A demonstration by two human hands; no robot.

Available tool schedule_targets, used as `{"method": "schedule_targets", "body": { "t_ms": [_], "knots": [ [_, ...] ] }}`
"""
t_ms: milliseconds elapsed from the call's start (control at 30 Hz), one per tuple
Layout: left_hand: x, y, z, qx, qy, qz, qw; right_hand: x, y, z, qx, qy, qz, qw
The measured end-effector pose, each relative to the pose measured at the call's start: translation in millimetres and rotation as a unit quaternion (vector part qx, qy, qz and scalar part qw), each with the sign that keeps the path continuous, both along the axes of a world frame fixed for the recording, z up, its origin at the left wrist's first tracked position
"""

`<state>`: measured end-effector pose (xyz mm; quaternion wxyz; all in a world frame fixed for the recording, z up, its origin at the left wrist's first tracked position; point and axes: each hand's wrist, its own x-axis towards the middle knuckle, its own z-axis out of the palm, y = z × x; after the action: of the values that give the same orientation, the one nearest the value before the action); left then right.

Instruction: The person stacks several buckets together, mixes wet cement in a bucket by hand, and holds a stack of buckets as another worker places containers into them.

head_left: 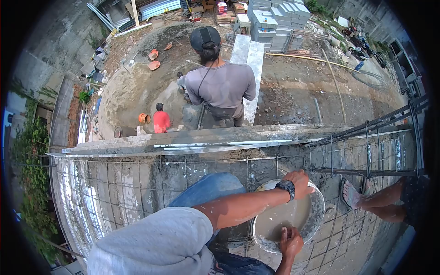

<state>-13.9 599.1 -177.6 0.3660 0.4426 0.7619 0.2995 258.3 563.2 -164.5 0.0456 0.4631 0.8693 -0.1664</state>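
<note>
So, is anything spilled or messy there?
Yes, a bit: the round, whitish bucket of murky grey-brown liquid has grey smears on its wall, and wet-looking grey muck lies patchily nearby, perhaps spilled.

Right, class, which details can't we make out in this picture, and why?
All in the head view:
Bottom of the bucket: hidden under cloudy liquid.
Readout of the watch: too small.
Front of the capped worker: hidden by their back.
Upper body of the sandalled bystander: cut off by the dark right edge.
</note>
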Motion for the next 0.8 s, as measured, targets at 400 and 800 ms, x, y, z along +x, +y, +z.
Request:
{"method": "schedule_targets", "body": {
  "t_ms": [400, 800],
  "knots": [
    [2.1, 1.6, -3.7, 0.007, -0.021, 0.021, 1.0, 0.1, -1.6, -2.1, -0.015, 0.002, -0.024, 1.0],
    [4.8, 0.6, -5.8, 0.045, -0.018, 0.042, 0.998, -3.9, -4.6, -2.1, -0.004, -0.034, -0.01, 0.999]
  ]
}}
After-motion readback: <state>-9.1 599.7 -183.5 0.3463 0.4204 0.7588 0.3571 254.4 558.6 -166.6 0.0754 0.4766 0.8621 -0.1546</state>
